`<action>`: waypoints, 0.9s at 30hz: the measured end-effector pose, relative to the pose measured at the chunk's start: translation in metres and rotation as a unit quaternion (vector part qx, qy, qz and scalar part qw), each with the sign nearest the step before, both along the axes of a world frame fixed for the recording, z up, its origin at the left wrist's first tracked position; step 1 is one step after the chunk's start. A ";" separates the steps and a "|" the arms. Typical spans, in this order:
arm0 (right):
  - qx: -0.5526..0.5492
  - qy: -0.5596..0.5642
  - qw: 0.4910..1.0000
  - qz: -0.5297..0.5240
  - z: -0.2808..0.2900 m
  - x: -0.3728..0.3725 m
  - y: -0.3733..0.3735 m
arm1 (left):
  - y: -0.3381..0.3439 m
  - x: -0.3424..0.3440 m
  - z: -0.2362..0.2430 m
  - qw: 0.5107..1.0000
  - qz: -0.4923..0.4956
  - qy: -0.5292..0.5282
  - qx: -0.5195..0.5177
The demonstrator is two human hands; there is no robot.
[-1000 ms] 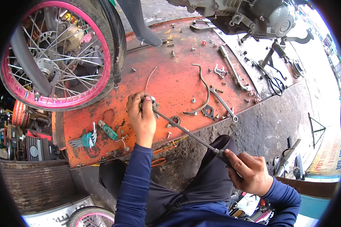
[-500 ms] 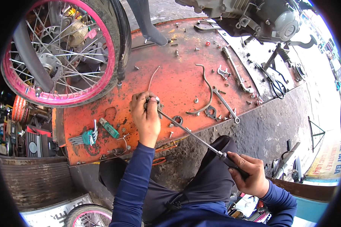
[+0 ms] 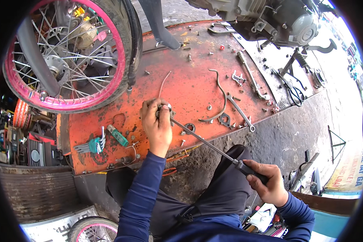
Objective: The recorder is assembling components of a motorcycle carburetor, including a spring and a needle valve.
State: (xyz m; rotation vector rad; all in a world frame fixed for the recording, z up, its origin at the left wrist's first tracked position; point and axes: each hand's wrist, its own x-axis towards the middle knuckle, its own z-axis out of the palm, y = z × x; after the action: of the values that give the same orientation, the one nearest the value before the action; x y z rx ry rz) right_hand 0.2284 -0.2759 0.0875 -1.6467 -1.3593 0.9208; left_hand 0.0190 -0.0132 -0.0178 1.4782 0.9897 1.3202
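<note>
My left hand (image 3: 156,129) is closed around a small dark metal part (image 3: 170,114), mostly covered by its fingers and thumb, above the orange metal platform (image 3: 189,90). In my right hand (image 3: 272,185) is the black handle of a long-shafted screwdriver (image 3: 207,143). Its shaft slants up and left to the part, where the tip meets it or goes into it; the exact contact is hidden. Just beyond my left hand a thin bent copper-coloured wire (image 3: 163,84) shows; whether it joins the part I cannot tell.
On the platform lie a hex key set (image 3: 96,145), a green tube (image 3: 117,136), a bent metal rod (image 3: 222,92), a combination wrench (image 3: 241,113), a long socket handle (image 3: 252,78) and several loose bolts. A pink-rimmed wheel (image 3: 116,76) and an engine (image 3: 294,26) overhang it.
The fingers of my right hand have shifted slightly round the screwdriver handle. My left hand keeps its hold on the metal part. The whole view has moved a little.
</note>
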 end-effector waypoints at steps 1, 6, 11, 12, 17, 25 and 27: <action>-0.084 0.053 0.995 -0.012 0.004 0.002 -0.001 | 0.001 -0.003 -0.003 0.992 0.032 0.091 0.084; 0.074 -0.079 0.993 -0.035 -0.004 -0.004 -0.009 | -0.001 0.000 0.003 0.964 0.061 0.174 0.191; 0.139 -0.173 0.971 -0.087 -0.023 -0.016 -0.032 | -0.001 0.001 0.003 0.958 0.073 0.181 0.209; 0.143 -0.182 0.968 -0.095 -0.025 -0.018 -0.034 | -0.001 0.000 0.002 0.966 0.070 0.164 0.189; 0.186 -0.243 0.952 -0.031 -0.031 -0.024 -0.022 | 0.002 0.000 -0.003 0.974 0.059 0.127 0.176; 0.192 -0.265 0.945 -0.021 -0.035 -0.025 -0.012 | 0.003 0.001 0.000 0.966 0.087 0.136 0.203; 0.184 -0.261 0.947 -0.030 -0.036 -0.026 -0.013 | 0.002 0.002 0.001 0.966 0.097 0.147 0.191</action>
State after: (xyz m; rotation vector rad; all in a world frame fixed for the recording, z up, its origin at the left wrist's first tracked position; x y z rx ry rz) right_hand 0.2025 -0.2886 0.0512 -1.6802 -1.6945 0.1639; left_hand 0.0207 -0.0108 -0.0166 1.9525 1.1357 1.5220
